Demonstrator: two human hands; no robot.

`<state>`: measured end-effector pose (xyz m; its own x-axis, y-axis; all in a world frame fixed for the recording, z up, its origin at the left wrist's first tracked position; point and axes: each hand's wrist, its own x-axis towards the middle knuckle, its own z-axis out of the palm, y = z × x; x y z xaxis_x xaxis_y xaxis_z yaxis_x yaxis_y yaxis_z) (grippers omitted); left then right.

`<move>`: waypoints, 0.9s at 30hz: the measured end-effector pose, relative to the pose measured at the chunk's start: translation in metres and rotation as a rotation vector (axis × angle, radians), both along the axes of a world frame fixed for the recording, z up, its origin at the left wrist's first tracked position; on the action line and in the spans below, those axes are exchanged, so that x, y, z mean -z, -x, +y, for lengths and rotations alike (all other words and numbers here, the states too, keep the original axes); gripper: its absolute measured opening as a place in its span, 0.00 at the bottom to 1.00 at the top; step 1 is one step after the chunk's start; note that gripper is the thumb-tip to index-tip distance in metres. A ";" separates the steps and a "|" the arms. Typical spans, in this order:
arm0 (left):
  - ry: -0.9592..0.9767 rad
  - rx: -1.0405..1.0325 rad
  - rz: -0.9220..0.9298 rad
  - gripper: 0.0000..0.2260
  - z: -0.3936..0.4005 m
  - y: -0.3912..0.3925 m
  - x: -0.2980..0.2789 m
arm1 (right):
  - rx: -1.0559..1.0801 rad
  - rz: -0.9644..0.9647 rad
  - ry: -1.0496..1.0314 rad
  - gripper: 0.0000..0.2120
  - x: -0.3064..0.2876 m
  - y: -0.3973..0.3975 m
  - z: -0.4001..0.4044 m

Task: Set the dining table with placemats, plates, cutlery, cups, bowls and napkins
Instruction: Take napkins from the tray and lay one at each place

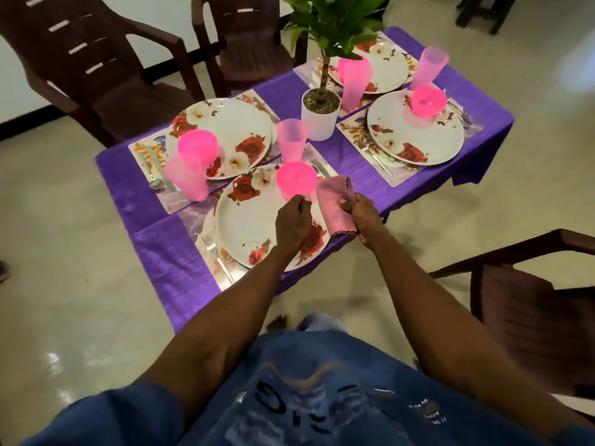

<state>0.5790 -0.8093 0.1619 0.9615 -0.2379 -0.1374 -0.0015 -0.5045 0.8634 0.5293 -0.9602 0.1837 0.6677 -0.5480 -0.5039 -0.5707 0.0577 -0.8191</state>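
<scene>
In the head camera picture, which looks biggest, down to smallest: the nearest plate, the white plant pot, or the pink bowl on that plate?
1. nearest plate
2. white plant pot
3. pink bowl, close to the pot, and it sits nearer the camera, so unsure.

Napkin at the near setting
The right hand [362, 217] grips a pink napkin [336, 206] beside the near plate [248, 220]; the left hand [291, 220] pinches its bowl [296, 180].

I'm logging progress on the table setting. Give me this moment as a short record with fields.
surface: table with a purple cloth
settings: four, each with a placemat, flowered plate, pink bowl and pink cup
centre: potted plant
near plate: pink bowl on it, fork to its left
left hand: fingers at the bowl's base
right hand: holds a folded pink napkin beside the plate
</scene>
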 end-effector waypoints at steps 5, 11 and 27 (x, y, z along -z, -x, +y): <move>-0.034 0.115 -0.080 0.11 -0.046 -0.019 0.006 | -0.068 0.042 0.102 0.17 0.008 -0.043 -0.057; -0.084 0.026 -0.066 0.11 -0.116 -0.053 0.007 | -0.159 0.021 0.088 0.13 0.028 -0.110 -0.134; -0.310 -0.415 0.038 0.07 -0.177 -0.069 0.018 | -0.538 0.060 -0.023 0.06 0.058 -0.188 -0.165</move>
<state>0.6479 -0.9860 0.1435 0.9592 0.2201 -0.1773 0.2815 -0.6881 0.6688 0.7174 -1.1250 0.1253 0.8209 -0.1250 -0.5572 -0.5700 -0.2383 -0.7863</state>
